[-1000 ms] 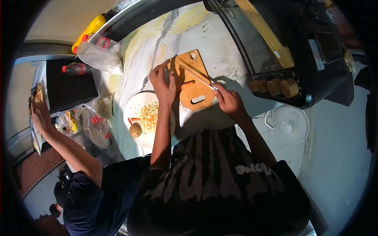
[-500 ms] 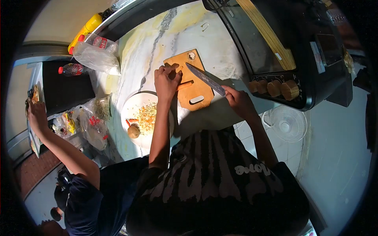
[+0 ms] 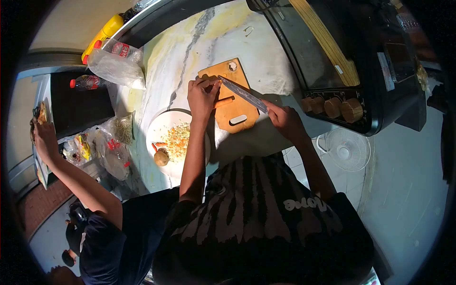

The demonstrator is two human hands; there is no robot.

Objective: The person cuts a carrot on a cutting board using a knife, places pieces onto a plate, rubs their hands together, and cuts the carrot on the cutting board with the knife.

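Observation:
My right hand (image 3: 286, 122) is wrapped round the handle of a kitchen knife (image 3: 243, 94), whose blade slants across a wooden cutting board (image 3: 228, 69). At the upper left of the board, my left hand (image 3: 202, 99) has its fingers pinched on a small orange piece of carrot, mostly hidden by the fingers, with the knife tip close beside it. A longer carrot stick (image 3: 224, 101) lies on the board near my left wrist. Left of my forearm, a white plate (image 3: 153, 130) bears chopped vegetables (image 3: 175, 140), red chillies (image 3: 154, 147) and a round brownish item (image 3: 161, 158).
A black oven (image 3: 332, 61) with wooden knobs stands at the right of the marble counter (image 3: 190, 28). At the left are bottles (image 3: 90, 82), plastic bags (image 3: 111, 154) and a co-worker's arm (image 3: 80, 175). A fan (image 3: 344, 149) stands below.
The knife tip has moved slightly left, up to the fingertips of my left hand. My right hand has shifted a little with it. The carrot stick stays in place.

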